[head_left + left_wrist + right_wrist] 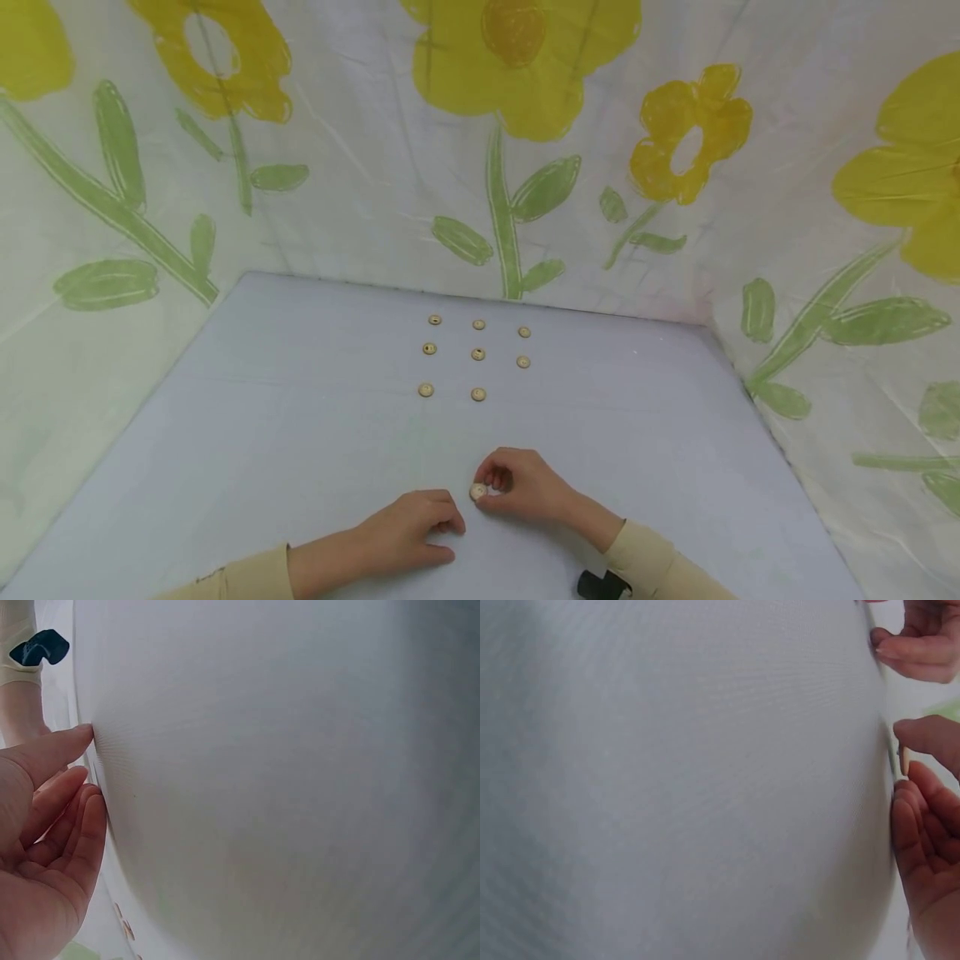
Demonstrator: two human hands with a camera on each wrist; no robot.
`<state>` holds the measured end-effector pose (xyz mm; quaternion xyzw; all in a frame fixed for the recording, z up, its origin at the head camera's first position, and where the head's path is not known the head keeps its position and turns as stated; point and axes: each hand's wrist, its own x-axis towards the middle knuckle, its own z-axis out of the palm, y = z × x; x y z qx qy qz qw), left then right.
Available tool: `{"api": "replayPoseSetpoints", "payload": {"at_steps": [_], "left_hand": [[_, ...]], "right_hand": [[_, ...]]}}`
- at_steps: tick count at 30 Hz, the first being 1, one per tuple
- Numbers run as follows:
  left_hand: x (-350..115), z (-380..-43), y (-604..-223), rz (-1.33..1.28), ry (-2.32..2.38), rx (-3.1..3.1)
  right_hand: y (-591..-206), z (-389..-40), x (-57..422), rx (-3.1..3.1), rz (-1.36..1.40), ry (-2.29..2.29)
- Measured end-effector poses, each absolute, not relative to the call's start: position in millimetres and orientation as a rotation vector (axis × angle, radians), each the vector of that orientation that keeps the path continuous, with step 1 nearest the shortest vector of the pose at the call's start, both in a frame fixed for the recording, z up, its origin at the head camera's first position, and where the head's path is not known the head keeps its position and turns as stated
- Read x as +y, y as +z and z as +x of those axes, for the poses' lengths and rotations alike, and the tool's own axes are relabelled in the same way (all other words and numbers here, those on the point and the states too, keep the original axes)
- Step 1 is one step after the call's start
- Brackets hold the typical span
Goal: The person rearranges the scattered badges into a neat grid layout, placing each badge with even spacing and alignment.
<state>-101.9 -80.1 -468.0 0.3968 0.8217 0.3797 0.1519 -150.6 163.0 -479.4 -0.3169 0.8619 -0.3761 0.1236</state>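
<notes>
A small round wooden-looking button [477, 492] is pinched between the thumb and index finger of my right hand [531, 487], low over the table. In the right wrist view that button [904, 760] shows edge-on between the fingertips. My left hand [408, 529] rests on the table just left of it, holding nothing, its fingers relaxed and loosely bent. The left wrist view shows the left hand [52, 855] with thumb and fingers apart at the table surface. Farther back, more such buttons lie in rows, among them a front-row button [478, 394].
The table [300, 450] has a pale grey-blue covering. Behind and beside it hangs a white cloth [352, 208] painted with yellow flowers. A dark object [600, 585] sits by the right sleeve. The front row holds two buttons, the rows behind it three each.
</notes>
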Motion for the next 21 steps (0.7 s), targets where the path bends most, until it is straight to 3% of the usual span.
{"api": "replayPoseSetpoints", "payload": {"at_steps": [21], "left_hand": [[-82, -102, -472, 1.158, 1.141, 2.343]], "right_hand": [[-484, -173, 178, 2.643, -0.781, -1.188]]}}
